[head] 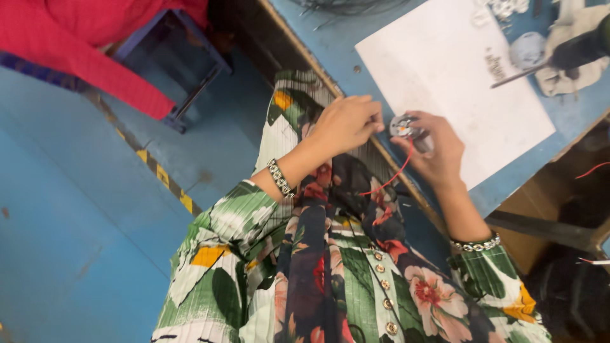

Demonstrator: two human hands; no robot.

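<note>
One white sheet [454, 82] on blue table [330, 38]

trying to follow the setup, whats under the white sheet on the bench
The white sheet lies flat on the blue bench, which shows all round it. Whatever lies beneath the sheet is covered. The right hand overlaps its near edge.

Single head view, worn on the head, pitched steeply down and rolled, so the blue table [330, 38] edge runs diagonally. Close range: own lap, floral sleeves and both hands fill centre frame. Blue floor [70, 209] takes the left half. No second view for overlap.
</note>
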